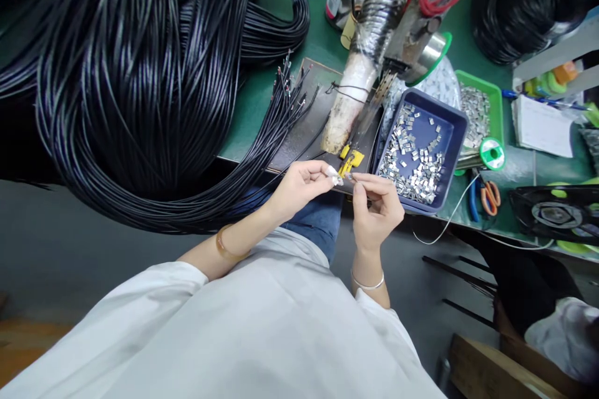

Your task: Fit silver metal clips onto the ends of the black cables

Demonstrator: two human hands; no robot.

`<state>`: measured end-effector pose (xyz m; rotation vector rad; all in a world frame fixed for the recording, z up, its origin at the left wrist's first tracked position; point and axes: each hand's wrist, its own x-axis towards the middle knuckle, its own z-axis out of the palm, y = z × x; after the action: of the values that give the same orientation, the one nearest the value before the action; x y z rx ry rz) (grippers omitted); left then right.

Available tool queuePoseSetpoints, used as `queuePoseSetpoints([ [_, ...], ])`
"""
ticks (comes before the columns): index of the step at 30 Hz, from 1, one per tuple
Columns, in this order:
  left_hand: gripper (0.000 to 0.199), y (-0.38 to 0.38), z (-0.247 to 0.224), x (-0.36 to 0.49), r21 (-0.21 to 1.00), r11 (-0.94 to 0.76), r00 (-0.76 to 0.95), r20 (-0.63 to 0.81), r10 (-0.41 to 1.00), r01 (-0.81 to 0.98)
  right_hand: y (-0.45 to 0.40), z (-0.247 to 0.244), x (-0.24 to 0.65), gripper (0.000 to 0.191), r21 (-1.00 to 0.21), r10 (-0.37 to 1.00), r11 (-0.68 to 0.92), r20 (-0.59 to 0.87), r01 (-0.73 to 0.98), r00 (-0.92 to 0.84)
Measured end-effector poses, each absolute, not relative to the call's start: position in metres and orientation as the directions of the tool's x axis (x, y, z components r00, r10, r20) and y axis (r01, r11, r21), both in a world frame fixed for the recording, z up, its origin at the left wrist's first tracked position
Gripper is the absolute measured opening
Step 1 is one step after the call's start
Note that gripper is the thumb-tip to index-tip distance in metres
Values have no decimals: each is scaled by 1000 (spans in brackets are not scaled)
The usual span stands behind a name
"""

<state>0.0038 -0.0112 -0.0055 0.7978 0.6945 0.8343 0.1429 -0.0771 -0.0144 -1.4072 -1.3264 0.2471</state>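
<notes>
Thumb and fingers of my left hand [302, 186] are pinched together, with white coverings on the fingertips. What they hold is too small to make out. Close to its right, my right hand [378, 204] pinches a small silvery metal piece [348, 176] between thumb and forefinger. Both hands meet just in front of a yellow fixture [352, 162] at the bench edge. Loose black cables [262, 153] with stripped ends lie left of the hands. A dark blue tray [461, 131] of small metal pieces stands right of my right hand.
A large bundle of black cables [140, 75] covers the left bench. Above the fixture hang a duct hose [349, 96] and a solder spool [430, 57]. At right are a green tray [496, 100], orange-handled scissors [490, 197], a black fan [556, 215] and a seated person [561, 324].
</notes>
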Motion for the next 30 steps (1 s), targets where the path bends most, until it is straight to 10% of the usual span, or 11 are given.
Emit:
queuePoseSetpoints([
  [13,19,-6,-10,5,854,374,453,-189,871,-361,-73,-22,148,19,-482,703,406,707,776,71],
  [30,11,-2,-10,13,899,278,307,-174,936,-338,-59,-23,142,16,-477,667,345,731,808,147],
])
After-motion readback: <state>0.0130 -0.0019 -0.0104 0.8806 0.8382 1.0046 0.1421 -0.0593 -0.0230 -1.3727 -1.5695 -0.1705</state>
